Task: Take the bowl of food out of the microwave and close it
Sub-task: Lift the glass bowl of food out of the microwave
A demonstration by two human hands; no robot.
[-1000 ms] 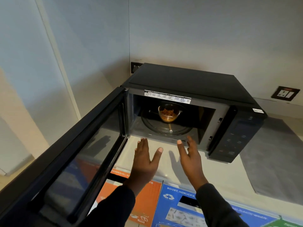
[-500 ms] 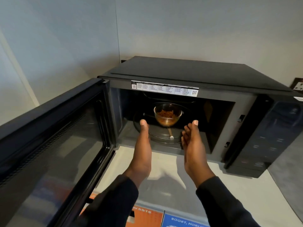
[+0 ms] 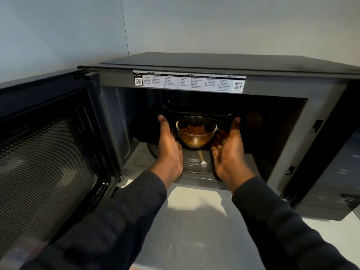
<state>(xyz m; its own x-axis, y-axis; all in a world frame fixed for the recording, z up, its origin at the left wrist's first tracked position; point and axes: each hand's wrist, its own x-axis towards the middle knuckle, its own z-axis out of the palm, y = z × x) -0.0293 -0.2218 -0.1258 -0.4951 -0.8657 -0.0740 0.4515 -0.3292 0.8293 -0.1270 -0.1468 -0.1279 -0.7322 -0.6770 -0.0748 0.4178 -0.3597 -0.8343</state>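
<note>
A clear glass bowl [image 3: 196,133] with orange-brown food sits on the glass turntable [image 3: 196,162] inside the black microwave [image 3: 194,63]. The microwave door [image 3: 50,152] hangs wide open to the left. Both my hands are inside the cavity. My left hand [image 3: 169,147] is at the bowl's left side and my right hand [image 3: 228,149] at its right side, fingers spread and curved toward it. Whether the fingers touch the glass is unclear; the bowl still rests on the turntable.
The microwave stands on a pale counter [image 3: 194,221] in a wall corner. Its control panel [image 3: 342,172] is at the right edge. A white label strip [image 3: 190,81] runs along the top of the opening.
My hands have moved forward from in front of the opening into the cavity and now flank the bowl. The camera has come closer to the microwave.
</note>
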